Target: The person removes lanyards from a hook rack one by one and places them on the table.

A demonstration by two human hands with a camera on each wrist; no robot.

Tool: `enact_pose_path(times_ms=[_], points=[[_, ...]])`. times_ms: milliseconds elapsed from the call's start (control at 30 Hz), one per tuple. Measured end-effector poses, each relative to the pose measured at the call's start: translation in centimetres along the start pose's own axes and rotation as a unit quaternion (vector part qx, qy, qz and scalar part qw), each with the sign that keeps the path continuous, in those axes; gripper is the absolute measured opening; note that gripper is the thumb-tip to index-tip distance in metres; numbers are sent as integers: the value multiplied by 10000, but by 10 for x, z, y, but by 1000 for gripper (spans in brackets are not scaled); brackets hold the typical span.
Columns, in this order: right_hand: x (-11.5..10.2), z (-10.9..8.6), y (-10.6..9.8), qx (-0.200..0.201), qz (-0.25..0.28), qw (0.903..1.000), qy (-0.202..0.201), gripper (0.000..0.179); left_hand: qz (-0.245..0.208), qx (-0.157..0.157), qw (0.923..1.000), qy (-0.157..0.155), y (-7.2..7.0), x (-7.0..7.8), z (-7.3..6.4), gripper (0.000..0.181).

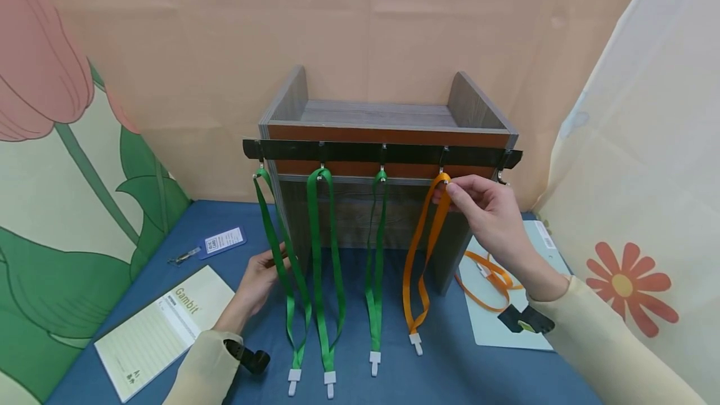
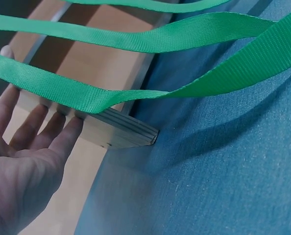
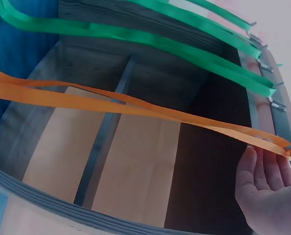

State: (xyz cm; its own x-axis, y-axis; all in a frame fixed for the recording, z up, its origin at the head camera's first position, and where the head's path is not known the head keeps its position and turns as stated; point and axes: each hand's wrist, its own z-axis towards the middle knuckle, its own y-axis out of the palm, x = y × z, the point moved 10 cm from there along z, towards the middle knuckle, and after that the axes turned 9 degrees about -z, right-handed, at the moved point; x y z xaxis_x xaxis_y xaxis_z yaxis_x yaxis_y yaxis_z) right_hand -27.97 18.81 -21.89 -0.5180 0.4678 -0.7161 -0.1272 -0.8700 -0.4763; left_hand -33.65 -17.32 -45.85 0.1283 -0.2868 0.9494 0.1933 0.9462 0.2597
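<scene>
In the head view, my right hand (image 1: 492, 211) pinches the top of an orange lanyard (image 1: 417, 277) between thumb and fingers, right at a hook on the black rail (image 1: 354, 151). The lanyard's loop hangs down to a white clip. Three green lanyards (image 1: 375, 280) hang from hooks further left, each ending in a white clip. Low on the left, my left hand (image 1: 263, 280) touches the side panel of the grey wooden shelf (image 1: 394, 119), fingers extended along it and partly hidden by a green lanyard. The left wrist view shows these fingertips on the panel (image 2: 118, 129).
Another orange lanyard (image 1: 497, 283) lies loosely on a pale blue board (image 1: 489, 330) at the right. To the left, a notebook labelled Gambit (image 1: 163, 330) and a blue key tag (image 1: 223, 242) lie on the blue tabletop (image 1: 450, 374). A last hook (image 1: 500, 177) is by my right hand.
</scene>
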Motion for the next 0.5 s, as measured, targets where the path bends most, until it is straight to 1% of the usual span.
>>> enact_pose_path(times_ms=[100, 233, 333, 500], points=[[-5, -1, -5, 123, -225, 9995, -179, 21, -5, -5, 10000, -3, 0, -1, 0, 36], [-19, -3, -13, 340, -571, 9966, -496, 17, -80, -43, 10000, -8, 1, -1, -1, 31], [-32, -4, -22, 463, -629, 9947, -675, 15, -109, -42, 9999, 8, 0, -1, -1, 28], [-51, -3, -41, 601, -667, 9920, -890, 14, -61, -29, 10000, 24, 0, 0, 0, 30]])
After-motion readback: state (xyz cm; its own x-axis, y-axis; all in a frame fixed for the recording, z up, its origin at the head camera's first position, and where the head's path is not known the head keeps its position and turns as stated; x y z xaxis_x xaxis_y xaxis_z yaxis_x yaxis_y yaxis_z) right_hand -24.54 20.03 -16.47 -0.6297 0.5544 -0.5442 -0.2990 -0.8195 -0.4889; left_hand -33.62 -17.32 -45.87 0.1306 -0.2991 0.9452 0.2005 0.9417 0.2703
